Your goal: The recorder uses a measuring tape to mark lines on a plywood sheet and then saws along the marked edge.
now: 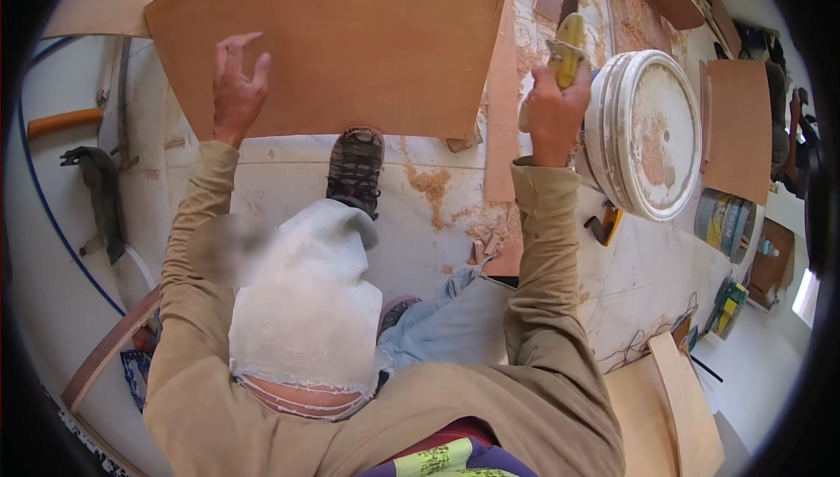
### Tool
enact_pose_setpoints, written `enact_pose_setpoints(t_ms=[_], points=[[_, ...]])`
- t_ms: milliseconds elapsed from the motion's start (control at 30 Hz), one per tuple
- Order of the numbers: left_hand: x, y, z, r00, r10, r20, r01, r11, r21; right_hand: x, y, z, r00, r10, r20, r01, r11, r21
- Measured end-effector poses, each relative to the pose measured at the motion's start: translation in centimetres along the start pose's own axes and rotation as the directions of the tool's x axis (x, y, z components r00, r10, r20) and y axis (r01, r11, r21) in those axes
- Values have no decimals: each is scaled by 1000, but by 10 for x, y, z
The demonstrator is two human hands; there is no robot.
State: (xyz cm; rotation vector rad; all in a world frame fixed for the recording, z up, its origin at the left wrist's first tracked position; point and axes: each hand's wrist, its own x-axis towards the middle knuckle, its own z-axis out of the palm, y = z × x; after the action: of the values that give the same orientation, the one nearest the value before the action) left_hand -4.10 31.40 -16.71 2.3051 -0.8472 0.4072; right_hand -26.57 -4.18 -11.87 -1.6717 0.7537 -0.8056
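My right hand (555, 120) is wrapped round the yellow handle of a handsaw (569, 38). Its dark, narrow blade points away from me, toward the far edge of the view. My left hand (238, 92) is open, fingers and thumb apart, over the near left part of a large brown plywood sheet (350, 44). Whether it touches the sheet I cannot tell. One of my shoes (356, 169) stands against the near edge of that sheet. My other leg is folded to the right, in torn light jeans (446, 319).
A white bucket (656, 136) with a dusty lid stands right of my right hand. Beside it lies a yellow-and-black tool (605, 223). Sawdust (429, 188) and wood strips (502, 109) cover parts of the floor. A blue hose (44, 197) runs along the left.
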Motion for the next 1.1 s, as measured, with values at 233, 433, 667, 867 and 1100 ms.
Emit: enact_pose_setpoints(t_ms=[233,433,667,867,1100], points=[[-87,-24,1,898,-139,418,127,990,56,-79,150,-36,977,212,36,-119,671,-732],[-352,-12,-66,555,-641,530,270,742,614,-106,196,-49,973,140,183,47,657,-752],[-399,-42,-86,418,-756,503,451,654,607,-98,151,-31,920,299,252,139,352,-926],[-298,-33,-71,295,-746,597,851,490,191,-104,86,15,874,127,469,24,953,-303],[-112,83,-1,517,-152,843,746,-403,-530,-133,10,119,645,-154,749,120,988,99]])
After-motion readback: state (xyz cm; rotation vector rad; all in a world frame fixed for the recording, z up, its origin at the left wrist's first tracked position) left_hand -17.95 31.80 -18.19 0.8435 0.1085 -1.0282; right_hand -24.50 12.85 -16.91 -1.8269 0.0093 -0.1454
